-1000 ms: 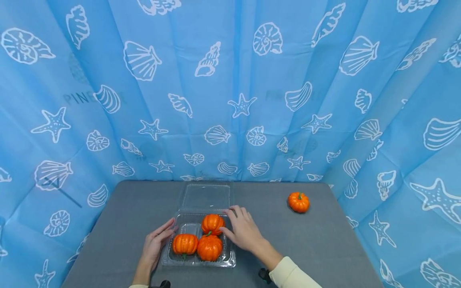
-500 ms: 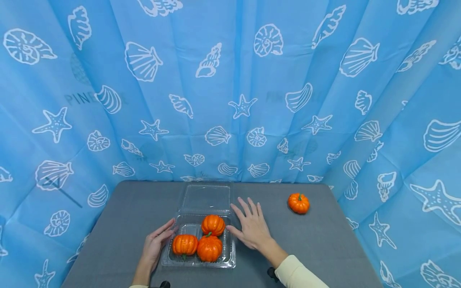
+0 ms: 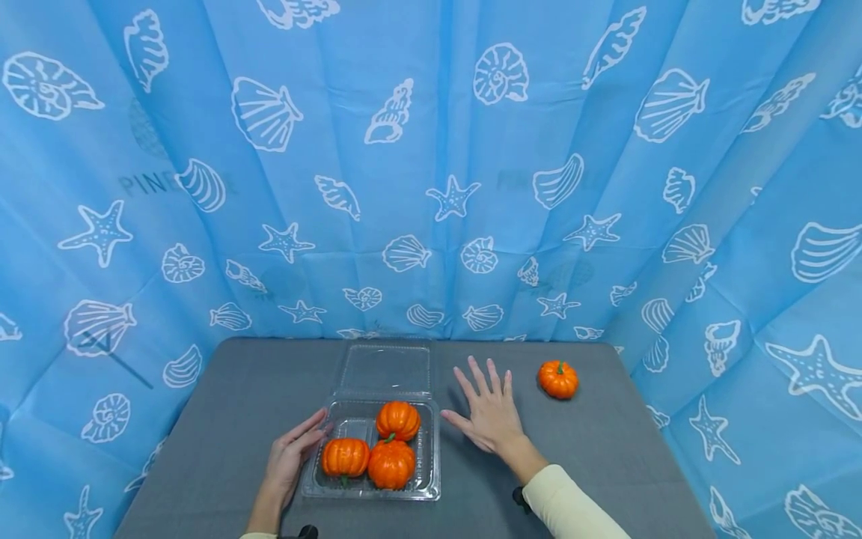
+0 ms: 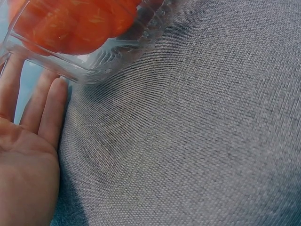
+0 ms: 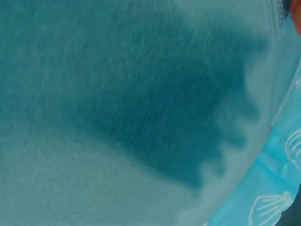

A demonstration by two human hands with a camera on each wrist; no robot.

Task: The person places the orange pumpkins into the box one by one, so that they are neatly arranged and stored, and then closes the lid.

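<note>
A clear plastic clamshell container (image 3: 372, 494) sits on the table with its lid (image 3: 385, 368) folded back. Inside lie three small orange pumpkins: one at the left (image 3: 346, 457), one at the front right (image 3: 392, 466) and one behind it (image 3: 398, 420). My left hand (image 3: 286, 464) rests along the container's left side, thumb at the rim. In the left wrist view its extended fingers (image 4: 52, 106) touch the clear wall. To the right of the container, my right hand (image 3: 494, 418) hovers with its fingers spread, holding nothing. A fourth pumpkin (image 3: 558, 379) lies beyond it.
Grey cloth covers the table (image 3: 606, 457). A blue curtain (image 3: 431, 187) with white shells and starfish hangs behind it and along both sides. In the right wrist view, a hand-shaped shadow (image 5: 178, 113) falls on the cloth.
My right hand has left the rear pumpkin and the container's right edge, moving right over the table while its fingers spread. The left hand and the pumpkins stay in place.
</note>
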